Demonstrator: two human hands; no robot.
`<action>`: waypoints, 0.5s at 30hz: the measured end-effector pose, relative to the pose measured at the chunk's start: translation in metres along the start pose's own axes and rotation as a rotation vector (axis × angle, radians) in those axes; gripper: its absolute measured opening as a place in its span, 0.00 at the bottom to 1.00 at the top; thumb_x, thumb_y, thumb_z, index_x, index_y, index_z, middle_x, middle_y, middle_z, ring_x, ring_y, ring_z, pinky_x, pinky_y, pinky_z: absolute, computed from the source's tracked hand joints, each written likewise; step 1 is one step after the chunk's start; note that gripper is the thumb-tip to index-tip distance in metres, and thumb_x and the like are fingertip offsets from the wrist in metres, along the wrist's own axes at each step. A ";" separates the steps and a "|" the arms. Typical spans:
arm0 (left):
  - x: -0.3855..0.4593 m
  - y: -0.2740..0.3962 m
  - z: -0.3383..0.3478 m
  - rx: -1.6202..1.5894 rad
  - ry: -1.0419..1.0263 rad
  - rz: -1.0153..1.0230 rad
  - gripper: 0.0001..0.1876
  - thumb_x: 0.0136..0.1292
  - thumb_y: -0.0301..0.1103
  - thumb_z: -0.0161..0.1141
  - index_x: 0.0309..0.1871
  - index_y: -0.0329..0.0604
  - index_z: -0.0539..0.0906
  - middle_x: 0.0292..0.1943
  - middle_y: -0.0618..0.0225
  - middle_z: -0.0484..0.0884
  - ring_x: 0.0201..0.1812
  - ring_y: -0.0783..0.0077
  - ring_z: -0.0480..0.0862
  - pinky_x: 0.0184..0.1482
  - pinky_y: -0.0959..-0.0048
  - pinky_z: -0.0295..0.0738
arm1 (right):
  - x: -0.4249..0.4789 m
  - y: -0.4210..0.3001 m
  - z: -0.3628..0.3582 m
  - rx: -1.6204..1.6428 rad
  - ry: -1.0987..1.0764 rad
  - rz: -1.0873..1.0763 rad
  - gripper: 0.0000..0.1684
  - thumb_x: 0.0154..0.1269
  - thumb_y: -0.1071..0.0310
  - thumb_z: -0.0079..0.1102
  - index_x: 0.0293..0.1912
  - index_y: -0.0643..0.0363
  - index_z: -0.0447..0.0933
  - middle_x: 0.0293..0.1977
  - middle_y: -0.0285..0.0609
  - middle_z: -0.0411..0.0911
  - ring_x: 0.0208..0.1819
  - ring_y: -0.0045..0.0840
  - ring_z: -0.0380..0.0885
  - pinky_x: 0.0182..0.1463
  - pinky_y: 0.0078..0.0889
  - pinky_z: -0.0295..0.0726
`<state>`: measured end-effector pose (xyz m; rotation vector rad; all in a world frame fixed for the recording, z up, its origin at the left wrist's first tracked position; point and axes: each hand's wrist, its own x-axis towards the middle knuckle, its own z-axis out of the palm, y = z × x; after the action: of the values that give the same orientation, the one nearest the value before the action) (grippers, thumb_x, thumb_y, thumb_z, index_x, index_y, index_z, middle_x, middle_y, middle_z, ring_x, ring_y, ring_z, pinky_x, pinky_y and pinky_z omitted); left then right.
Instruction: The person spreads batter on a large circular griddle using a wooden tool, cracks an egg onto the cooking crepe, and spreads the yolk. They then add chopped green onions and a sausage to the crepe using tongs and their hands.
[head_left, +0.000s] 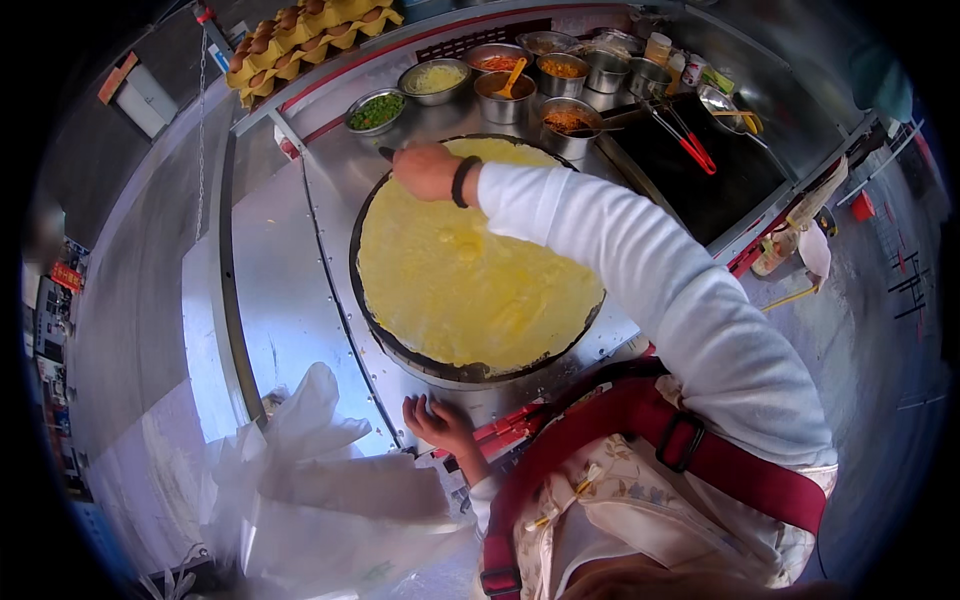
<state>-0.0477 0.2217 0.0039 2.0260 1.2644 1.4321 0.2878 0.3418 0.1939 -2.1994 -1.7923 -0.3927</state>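
A wide, thin yellow crepe (450, 300) covers most of a round dark griddle (365, 296) before me. Over the griddle's upper left edge, my right hand (427, 172) is closed on a dark-handled tool (386, 154); the rest of the tool is hidden. Yellow egg is spread across the crepe, thicker near the middle. My left hand (439, 426) rests palm up below the griddle, at the counter's near edge, with fingers loosely curled and nothing seen in it.
Beyond the griddle stand bowls of chopped greens (377, 111), shredded vegetable (435, 79) and a pot with an orange ladle (505, 97). Red-handled tongs (699, 154) lie on a black flat plate (675, 172). Egg trays (307, 45) are at upper left, plastic bags (315, 480) at lower left.
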 end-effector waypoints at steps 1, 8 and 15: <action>-0.006 -0.007 -0.005 0.023 0.016 -0.031 0.08 0.58 0.27 0.49 0.38 0.33 0.75 0.47 0.49 0.71 0.48 0.49 0.72 0.49 0.58 0.67 | -0.005 -0.004 -0.050 0.012 -0.211 -0.031 0.11 0.51 0.73 0.46 0.32 0.67 0.76 0.31 0.55 0.76 0.34 0.46 0.76 0.36 0.42 0.75; -0.003 0.008 -0.002 0.066 0.004 -0.080 0.08 0.57 0.26 0.50 0.39 0.34 0.75 0.48 0.50 0.71 0.48 0.51 0.73 0.49 0.60 0.68 | -0.020 0.156 -0.108 0.499 -0.803 0.063 0.19 0.53 0.63 0.60 0.46 0.59 0.75 0.32 0.35 0.76 0.33 0.21 0.73 0.35 0.25 0.71; 0.001 0.010 0.000 0.134 0.005 -0.117 0.07 0.56 0.25 0.50 0.37 0.35 0.75 0.46 0.52 0.73 0.47 0.51 0.73 0.49 0.61 0.67 | 0.038 0.177 -0.013 0.641 -1.163 0.190 0.14 0.55 0.64 0.59 0.42 0.57 0.76 0.24 0.25 0.68 0.21 0.12 0.60 0.22 0.16 0.58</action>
<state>-0.0428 0.2168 0.0115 1.9961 1.4915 1.3324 0.4681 0.3370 0.2131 -2.1273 -1.6627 1.5572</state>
